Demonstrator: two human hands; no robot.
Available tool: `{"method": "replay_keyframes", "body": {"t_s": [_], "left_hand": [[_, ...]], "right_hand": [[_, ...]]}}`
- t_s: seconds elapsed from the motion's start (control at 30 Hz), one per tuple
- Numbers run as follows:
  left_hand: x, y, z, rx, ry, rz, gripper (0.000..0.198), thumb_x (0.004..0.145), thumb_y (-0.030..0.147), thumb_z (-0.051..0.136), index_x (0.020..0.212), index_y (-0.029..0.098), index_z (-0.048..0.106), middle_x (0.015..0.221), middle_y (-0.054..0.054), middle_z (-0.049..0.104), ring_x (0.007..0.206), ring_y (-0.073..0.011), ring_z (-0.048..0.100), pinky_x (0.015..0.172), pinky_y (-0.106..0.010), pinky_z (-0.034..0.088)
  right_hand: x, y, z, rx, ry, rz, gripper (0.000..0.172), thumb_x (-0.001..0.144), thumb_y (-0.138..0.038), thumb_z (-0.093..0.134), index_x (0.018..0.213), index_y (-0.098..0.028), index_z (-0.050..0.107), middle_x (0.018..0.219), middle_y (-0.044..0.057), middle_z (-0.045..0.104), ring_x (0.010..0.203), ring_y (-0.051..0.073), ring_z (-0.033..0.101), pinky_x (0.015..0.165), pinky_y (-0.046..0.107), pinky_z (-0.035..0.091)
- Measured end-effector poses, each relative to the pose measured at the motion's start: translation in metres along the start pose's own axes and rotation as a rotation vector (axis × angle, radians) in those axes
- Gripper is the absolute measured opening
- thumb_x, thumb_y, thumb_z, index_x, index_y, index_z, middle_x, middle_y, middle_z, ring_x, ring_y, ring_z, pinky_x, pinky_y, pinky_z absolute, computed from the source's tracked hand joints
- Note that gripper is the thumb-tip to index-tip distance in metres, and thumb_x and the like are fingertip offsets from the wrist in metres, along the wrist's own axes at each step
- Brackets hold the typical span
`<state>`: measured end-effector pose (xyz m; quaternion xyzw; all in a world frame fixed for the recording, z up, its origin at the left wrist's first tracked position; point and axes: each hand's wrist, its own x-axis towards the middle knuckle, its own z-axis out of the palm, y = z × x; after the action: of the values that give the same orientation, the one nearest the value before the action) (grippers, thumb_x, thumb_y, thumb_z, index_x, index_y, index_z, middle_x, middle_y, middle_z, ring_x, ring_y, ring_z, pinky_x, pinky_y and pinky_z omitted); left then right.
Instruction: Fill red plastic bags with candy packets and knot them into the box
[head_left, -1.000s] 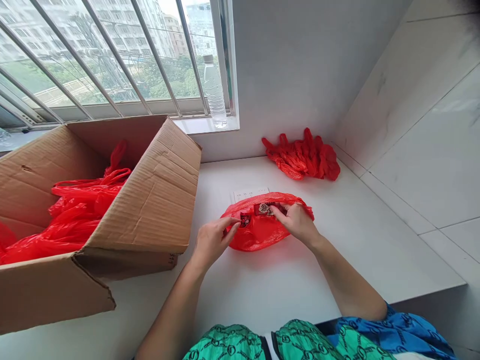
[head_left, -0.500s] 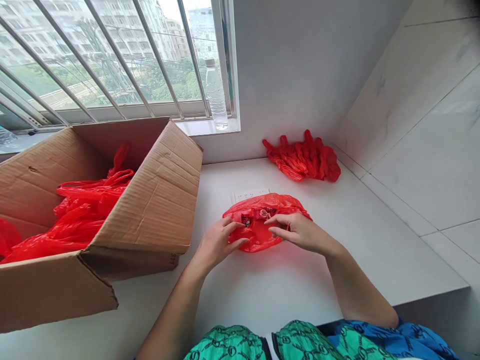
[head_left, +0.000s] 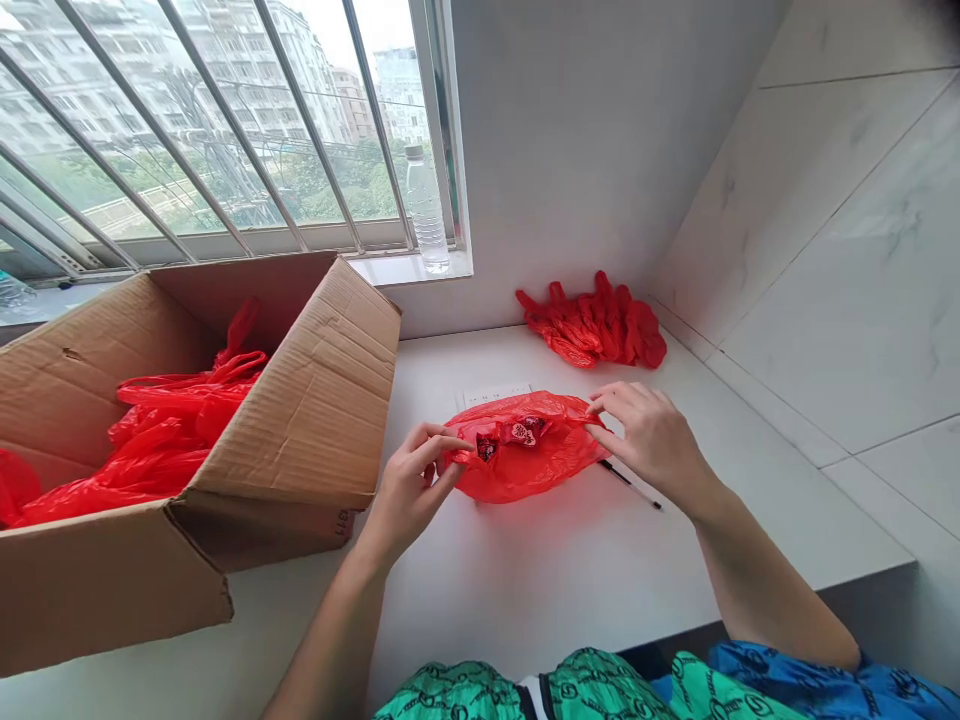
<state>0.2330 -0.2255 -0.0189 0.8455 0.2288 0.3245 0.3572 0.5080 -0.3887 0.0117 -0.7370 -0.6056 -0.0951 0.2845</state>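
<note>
A red plastic bag (head_left: 510, 478) lies spread on the white table, its mouth held open towards me. Two small dark-red wrapped packets (head_left: 526, 431) with printed characters rest inside it. My left hand (head_left: 412, 490) pinches the bag's left edge between thumb and fingers. At the opposite side, my right hand (head_left: 656, 440) has its thumb and fingertips closed on the right edge. A black-and-clear pen (head_left: 632, 485) lies on the table under my right hand, its far end hidden by the bag. Behind the bag, part of a white paper (head_left: 495, 394) shows.
A large open cardboard box (head_left: 300, 400) with red plastic bags (head_left: 176, 425) inside stands on the left. Another bunch of red plastic bags (head_left: 596, 325) lies against the back wall. A clear water bottle (head_left: 427, 210) stands on the sill of the barred window.
My hands have moved apart from the bag's middle to its left and right edges and now hold them. The bag's mouth is wider, and the pen has come into view.
</note>
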Motion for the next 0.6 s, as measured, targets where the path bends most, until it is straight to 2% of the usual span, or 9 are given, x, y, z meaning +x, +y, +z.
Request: {"method": "replay_keyframes", "body": {"t_s": [0.07,0.13,0.23,0.3,0.4,0.5,0.6], "left_hand": [[0.003,0.008,-0.005,-0.182,0.082,-0.048,0.018,0.091,0.035,0.064,0.097,0.022,0.075,0.092,-0.005,0.056,0.067,-0.0107,0.051,0.057,-0.022,0.044],[0.010,0.018,-0.010,-0.435,0.167,-0.111,0.020,0.089,0.038,0.067,0.094,0.020,0.075,0.089,-0.004,0.058,0.068,-0.0106,0.053,0.059,-0.021,0.047],[0.029,0.033,-0.019,-0.797,0.338,-0.167,0.019,0.086,0.037,0.070,0.096,0.021,0.073,0.088,-0.003,0.063,0.079,-0.0131,0.061,0.074,-0.025,0.055],[0.044,0.041,-0.024,-0.947,0.451,-0.158,0.018,0.084,0.035,0.071,0.097,0.022,0.071,0.094,-0.003,0.067,0.089,-0.0146,0.065,0.087,-0.030,0.057],[0.062,0.047,-0.028,-1.057,0.510,-0.158,0.022,0.083,0.034,0.070,0.101,0.023,0.070,0.106,-0.003,0.071,0.096,-0.0148,0.067,0.096,-0.033,0.055],[0.073,0.050,-0.025,-1.047,0.491,-0.168,0.026,0.082,0.032,0.070,0.106,0.021,0.069,0.098,-0.004,0.073,0.079,-0.0116,0.066,0.077,-0.024,0.057],[0.081,0.058,-0.015,-0.904,0.419,-0.133,0.026,0.083,0.035,0.072,0.103,0.020,0.068,0.083,-0.003,0.073,0.060,-0.0081,0.058,0.057,-0.018,0.048]], "right_hand": [[0.014,0.002,-0.011,0.318,-0.103,0.050,0.014,0.090,-0.037,0.062,0.085,-0.023,0.063,0.109,0.006,0.070,0.103,0.026,0.063,0.090,0.041,0.047],[0.031,0.001,-0.019,0.692,-0.140,0.106,0.021,0.087,-0.043,0.064,0.081,-0.023,0.059,0.118,0.006,0.068,0.113,0.027,0.061,0.093,0.041,0.048],[0.056,-0.008,-0.019,1.093,0.001,0.151,0.025,0.088,-0.042,0.059,0.074,-0.023,0.051,0.125,0.005,0.066,0.122,0.027,0.059,0.095,0.041,0.051],[0.069,-0.015,-0.013,1.204,0.146,0.150,0.022,0.089,-0.042,0.055,0.077,-0.025,0.050,0.119,0.004,0.068,0.121,0.025,0.060,0.099,0.043,0.050],[0.079,-0.025,-0.001,1.301,0.263,0.166,0.018,0.091,-0.044,0.053,0.094,-0.027,0.055,0.115,0.003,0.068,0.113,0.022,0.064,0.101,0.043,0.050],[0.078,-0.032,0.008,1.381,0.255,0.149,0.026,0.090,-0.045,0.059,0.110,-0.029,0.055,0.123,0.003,0.063,0.094,0.017,0.067,0.093,0.039,0.055],[0.072,-0.042,0.013,1.326,0.114,0.082,0.043,0.086,-0.046,0.067,0.123,-0.031,0.051,0.133,0.004,0.057,0.072,0.011,0.061,0.074,0.032,0.057]]}}
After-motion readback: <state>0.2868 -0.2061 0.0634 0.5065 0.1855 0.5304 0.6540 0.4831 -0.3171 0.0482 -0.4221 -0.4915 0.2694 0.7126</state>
